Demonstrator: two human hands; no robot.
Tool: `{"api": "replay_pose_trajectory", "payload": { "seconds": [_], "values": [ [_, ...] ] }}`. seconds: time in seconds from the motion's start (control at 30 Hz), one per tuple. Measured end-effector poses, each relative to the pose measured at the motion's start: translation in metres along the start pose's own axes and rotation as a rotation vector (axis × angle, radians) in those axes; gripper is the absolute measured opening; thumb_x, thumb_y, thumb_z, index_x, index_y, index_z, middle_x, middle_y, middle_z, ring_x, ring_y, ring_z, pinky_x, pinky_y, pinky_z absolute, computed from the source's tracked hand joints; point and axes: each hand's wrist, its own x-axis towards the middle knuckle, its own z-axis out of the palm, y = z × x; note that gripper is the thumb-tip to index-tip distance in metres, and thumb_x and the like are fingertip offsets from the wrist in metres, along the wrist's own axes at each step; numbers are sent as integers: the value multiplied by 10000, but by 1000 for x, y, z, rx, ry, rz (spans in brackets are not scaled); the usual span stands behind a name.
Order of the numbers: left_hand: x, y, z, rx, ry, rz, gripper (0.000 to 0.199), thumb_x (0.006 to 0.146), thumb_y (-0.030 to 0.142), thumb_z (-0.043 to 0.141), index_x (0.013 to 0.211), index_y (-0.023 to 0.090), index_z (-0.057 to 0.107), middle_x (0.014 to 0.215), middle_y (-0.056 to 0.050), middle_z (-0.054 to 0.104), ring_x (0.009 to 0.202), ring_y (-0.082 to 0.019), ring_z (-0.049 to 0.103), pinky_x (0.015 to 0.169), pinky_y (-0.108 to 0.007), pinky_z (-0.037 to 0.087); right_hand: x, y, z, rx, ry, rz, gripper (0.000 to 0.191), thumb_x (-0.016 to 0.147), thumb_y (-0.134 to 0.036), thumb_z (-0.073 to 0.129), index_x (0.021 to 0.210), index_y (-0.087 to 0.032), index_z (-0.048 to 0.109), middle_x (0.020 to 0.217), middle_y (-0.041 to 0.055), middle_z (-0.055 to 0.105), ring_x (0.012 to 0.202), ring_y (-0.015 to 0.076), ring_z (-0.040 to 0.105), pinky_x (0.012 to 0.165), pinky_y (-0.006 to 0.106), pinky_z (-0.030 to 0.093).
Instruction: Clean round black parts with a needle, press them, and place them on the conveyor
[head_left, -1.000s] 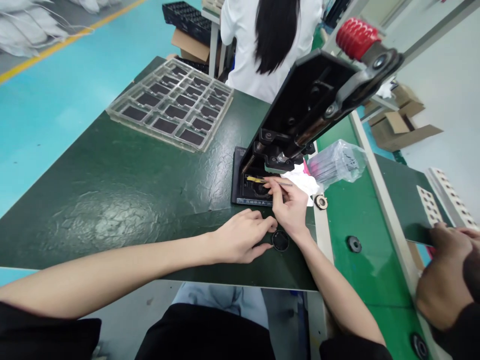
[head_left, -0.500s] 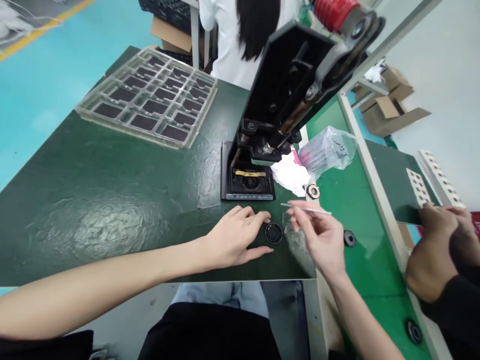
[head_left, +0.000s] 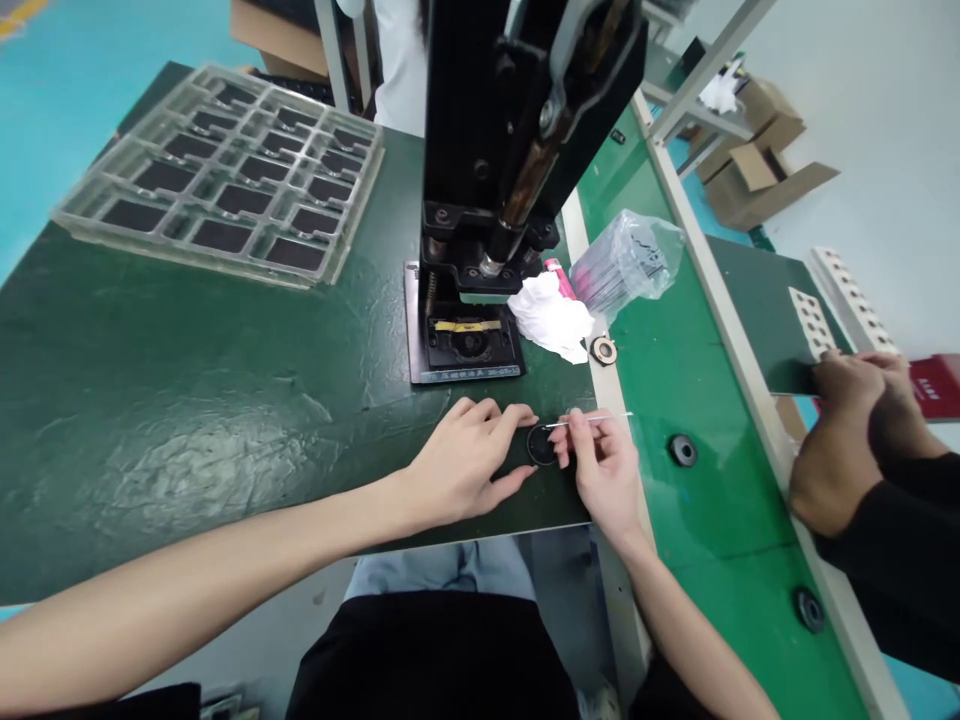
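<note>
A small round black part [head_left: 539,446] lies on the dark green table [head_left: 300,350] near its front edge. My left hand [head_left: 469,460] rests at its left side, thumb and index finger against the rim, holding it. From the right, my right hand [head_left: 604,465] pinches a thin pale stick [head_left: 600,417], whose left tip is over the round part. The fingers of my right hand cover the part's right side. Behind my hands stands a black hand press [head_left: 480,330] with a yellow strip in its base.
A clear tray of dark pieces [head_left: 225,190] lies at the back left. White tissue [head_left: 553,315], a bagged bundle [head_left: 628,262] and a copper-coloured ring [head_left: 603,349] are right of the press. Black rings [head_left: 682,450] lie on the green surface. Another person's hands [head_left: 855,375] are at far right.
My right hand has moved left, bringing the stick's tip over the round part. My left thumb has closed in on the rim. The camera view has shifted.
</note>
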Motion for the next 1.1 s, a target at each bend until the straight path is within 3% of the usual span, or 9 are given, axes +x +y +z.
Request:
{"api": "replay_pose_trajectory", "payload": {
  "seconds": [0.1, 0.3, 0.57, 0.73, 0.9, 1.1],
  "values": [
    [0, 0, 0, 5, -7, -17, 496, 936, 380, 718, 1281, 172, 429, 1287, -90, 687, 1048, -292, 630, 849, -435, 445, 1, 0, 0, 51, -52, 49, 394, 969, -549, 620, 825, -183, 601, 724, 19, 686, 556, 93, 605, 551, 223, 542],
    [-2, -2, 0, -29, 0, -8, 496, 932, 355, 735, 1280, 186, 424, 1298, -68, 689, 1051, -281, 623, 859, -433, 451, -3, -2, 3, 144, -117, 11, 338, 972, -509, 636, 849, -200, 578, 677, -7, 687, 503, 88, 601, 512, 214, 532],
    [-3, -1, -5, -52, 0, -27, 489, 925, 357, 749, 1261, 202, 429, 1226, -69, 713, 986, -276, 648, 847, -418, 477, 4, 0, -4, 85, 135, -21, 343, 949, -524, 661, 870, -195, 608, 658, -14, 650, 500, 82, 556, 436, 196, 452],
    [-3, -2, -6, -61, 4, -34, 502, 922, 380, 750, 1264, 205, 427, 1220, -73, 713, 976, -275, 661, 854, -419, 493, 0, 1, -2, 15, 10, -99, 277, 983, -460, 627, 882, -202, 610, 687, -2, 678, 524, 89, 584, 458, 200, 474],
    [-2, -2, -7, -74, -8, -35, 511, 921, 370, 747, 1274, 203, 417, 1223, -78, 715, 1010, -287, 656, 873, -430, 493, -6, 4, -1, -124, -139, -192, 133, 997, -316, 610, 930, -204, 636, 752, 12, 707, 643, 118, 682, 594, 236, 564],
    [-2, -1, -7, -85, -11, -28, 501, 919, 343, 756, 1258, 198, 417, 1227, -70, 710, 990, -269, 663, 862, -412, 482, -3, 4, 2, -84, -93, -109, 230, 994, -404, 620, 883, -203, 620, 728, 14, 710, 606, 112, 661, 543, 223, 537]
  ]
}}
